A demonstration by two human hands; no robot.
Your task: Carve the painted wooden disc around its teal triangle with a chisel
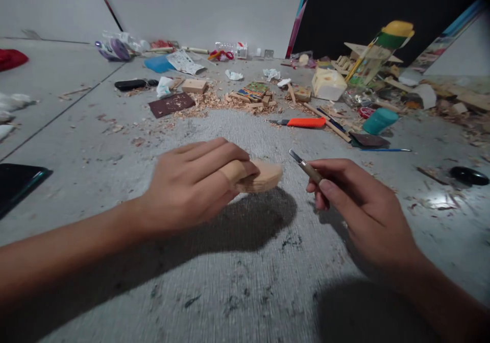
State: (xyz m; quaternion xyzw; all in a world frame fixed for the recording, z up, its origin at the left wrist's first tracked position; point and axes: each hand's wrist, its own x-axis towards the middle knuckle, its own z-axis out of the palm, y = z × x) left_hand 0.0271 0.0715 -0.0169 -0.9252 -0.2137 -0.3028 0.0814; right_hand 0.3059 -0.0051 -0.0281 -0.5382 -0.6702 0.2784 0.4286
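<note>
My left hand (199, 182) is wrapped round a pale carved piece of wood (268, 175), whose rounded end sticks out past the fingers; the rest of it is hidden in the grip. A tan bandage (233, 170) circles one finger. My right hand (356, 205) pinches a small carving gouge (309, 169) by its handle, with the metal tip pointing up and left. The tip is a short gap away from the wood, not touching it. Both hands are above the grey floor (245, 292), where their shadows fall.
Ahead lies an orange utility knife (306, 122), with wood shavings (225, 105) and a brown sandpaper sheet (172, 105) beyond. To the right are a teal cap (380, 121) and a tall container (377, 59) with a yellow top. A dark phone-like slab (21, 185) lies at left.
</note>
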